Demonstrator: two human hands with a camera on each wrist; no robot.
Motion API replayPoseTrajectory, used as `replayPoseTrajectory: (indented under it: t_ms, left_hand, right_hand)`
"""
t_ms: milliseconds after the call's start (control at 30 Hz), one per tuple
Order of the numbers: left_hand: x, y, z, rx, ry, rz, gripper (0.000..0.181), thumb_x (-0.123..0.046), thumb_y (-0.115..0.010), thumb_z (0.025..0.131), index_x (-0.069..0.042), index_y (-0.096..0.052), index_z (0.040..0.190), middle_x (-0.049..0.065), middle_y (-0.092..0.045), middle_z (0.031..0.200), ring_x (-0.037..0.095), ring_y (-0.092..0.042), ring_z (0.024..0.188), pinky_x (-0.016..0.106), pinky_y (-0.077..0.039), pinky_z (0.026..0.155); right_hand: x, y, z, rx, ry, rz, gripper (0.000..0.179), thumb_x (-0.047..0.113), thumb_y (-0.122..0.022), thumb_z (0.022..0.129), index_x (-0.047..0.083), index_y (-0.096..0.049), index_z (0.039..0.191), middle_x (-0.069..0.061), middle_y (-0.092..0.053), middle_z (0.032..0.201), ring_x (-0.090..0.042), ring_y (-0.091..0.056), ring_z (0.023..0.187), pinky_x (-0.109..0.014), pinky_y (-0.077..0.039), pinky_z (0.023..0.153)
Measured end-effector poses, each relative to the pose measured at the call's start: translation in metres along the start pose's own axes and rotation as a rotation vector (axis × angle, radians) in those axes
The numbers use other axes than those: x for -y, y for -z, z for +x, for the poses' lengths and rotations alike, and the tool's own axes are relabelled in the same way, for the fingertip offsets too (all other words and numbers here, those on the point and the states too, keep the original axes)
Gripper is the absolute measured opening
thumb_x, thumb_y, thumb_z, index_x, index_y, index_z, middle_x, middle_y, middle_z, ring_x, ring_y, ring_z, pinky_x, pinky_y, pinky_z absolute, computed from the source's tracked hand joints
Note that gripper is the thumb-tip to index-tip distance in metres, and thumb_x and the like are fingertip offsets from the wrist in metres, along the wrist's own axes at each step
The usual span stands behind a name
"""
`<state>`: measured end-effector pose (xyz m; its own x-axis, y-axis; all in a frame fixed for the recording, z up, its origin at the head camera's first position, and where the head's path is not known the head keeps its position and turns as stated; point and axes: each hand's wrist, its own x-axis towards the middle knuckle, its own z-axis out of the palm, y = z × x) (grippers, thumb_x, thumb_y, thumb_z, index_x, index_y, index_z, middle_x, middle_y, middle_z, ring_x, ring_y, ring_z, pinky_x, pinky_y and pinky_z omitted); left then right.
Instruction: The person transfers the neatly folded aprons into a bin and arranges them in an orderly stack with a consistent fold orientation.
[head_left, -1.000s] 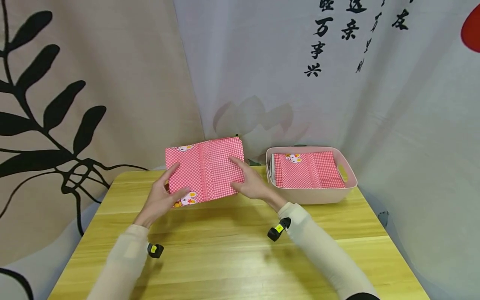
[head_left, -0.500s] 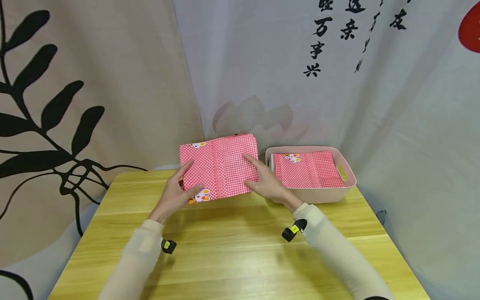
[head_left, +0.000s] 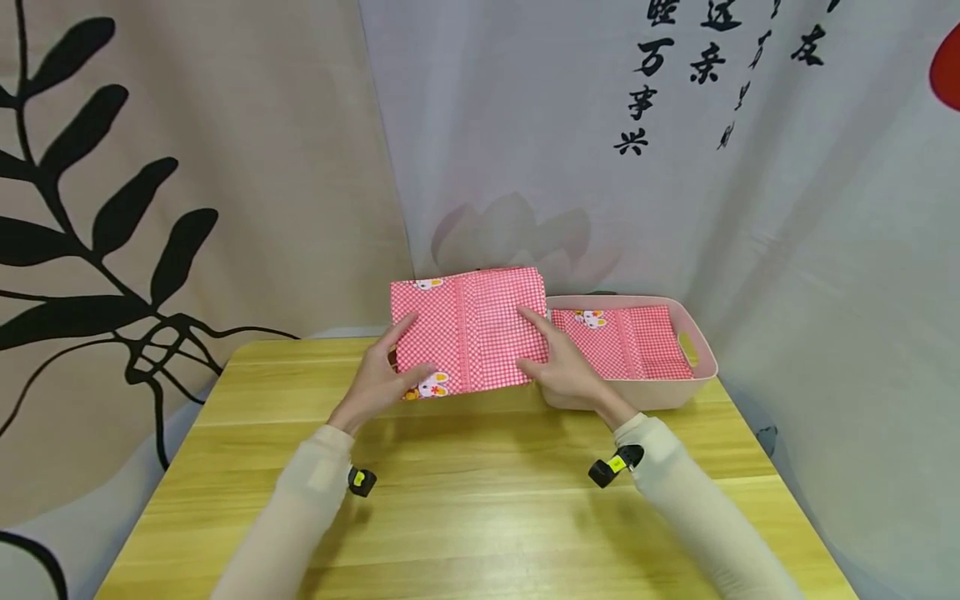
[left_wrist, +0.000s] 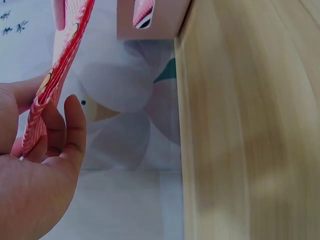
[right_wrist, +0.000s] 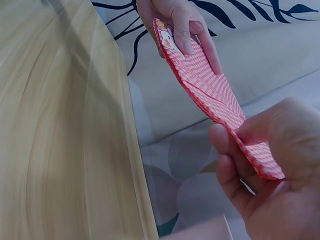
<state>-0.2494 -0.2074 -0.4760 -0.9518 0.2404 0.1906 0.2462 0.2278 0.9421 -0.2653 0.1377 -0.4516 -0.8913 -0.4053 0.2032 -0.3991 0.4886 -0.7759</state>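
Observation:
A folded pink-and-red checked cloth (head_left: 480, 333) with printed rabbit figures is held up above the back of the table. My left hand (head_left: 378, 383) grips its left edge, thumb on the front face and fingers behind. At the right edge my right hand (head_left: 566, 367) pinches it the same way. Both wrist views show the cloth as a flat, layered bundle, with the left hand (left_wrist: 45, 150) and the right hand (right_wrist: 280, 160) each curled round an end. Just right of it stands a pink basket (head_left: 645, 396), partly hidden by the cloth and right hand.
Inside the basket lies another folded checked cloth (head_left: 630, 342) with a rabbit print. The wooden table (head_left: 465, 508) has its back edge near a hanging curtain (head_left: 510, 125) with leaf prints and dark writing.
Both hands have carried the folded cloth to the right, from the left-centre of the table to beside the basket, where it now overlaps the basket's left end in view.

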Motion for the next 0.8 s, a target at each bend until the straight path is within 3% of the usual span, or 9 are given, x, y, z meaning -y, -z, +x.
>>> replayPoseTrajectory:
  t_ms: [367,533,600,800]
  left_hand:
    - [-0.012,-0.036,0.022,0.040,-0.052,-0.004,0.097,-0.007,-0.084,0.102,-0.023,-0.030,0.181,0.017,-0.042,0.179,0.042,-0.067,0.140,0.022,-0.064,0.100]
    - [-0.016,-0.054,0.032,0.057,-0.037,0.040,0.097,-0.009,-0.084,0.102,-0.027,-0.029,0.181,0.013,-0.042,0.181,0.039,-0.067,0.143,0.037,-0.065,0.110]
    - [-0.018,-0.061,0.036,0.064,-0.029,0.052,0.097,-0.009,-0.084,0.102,-0.028,-0.030,0.180,0.012,-0.041,0.181,0.039,-0.067,0.144,0.044,-0.064,0.114]
    - [-0.023,-0.079,0.045,0.078,-0.038,0.079,0.097,-0.009,-0.085,0.102,-0.026,-0.031,0.180,0.011,-0.040,0.182,0.038,-0.067,0.142,0.049,-0.062,0.118]
  right_hand:
    - [-0.025,0.027,-0.016,-0.066,0.002,-0.027,0.094,0.012,-0.079,0.099,0.021,-0.031,0.180,-0.012,-0.032,0.187,-0.043,-0.030,0.174,-0.070,-0.023,0.142]
    - [-0.036,0.042,-0.024,-0.083,0.001,-0.005,0.095,0.007,-0.079,0.099,0.019,-0.031,0.180,-0.016,-0.033,0.186,-0.045,-0.039,0.168,-0.068,-0.028,0.141]
    - [-0.041,0.048,-0.028,-0.087,-0.006,-0.004,0.096,0.006,-0.079,0.099,0.019,-0.030,0.180,-0.016,-0.032,0.186,-0.049,-0.056,0.153,-0.068,-0.031,0.140]
    - [-0.049,0.063,-0.038,-0.097,-0.031,-0.027,0.095,0.007,-0.080,0.099,0.017,-0.031,0.180,-0.017,-0.032,0.186,-0.050,-0.048,0.161,-0.072,-0.026,0.140]
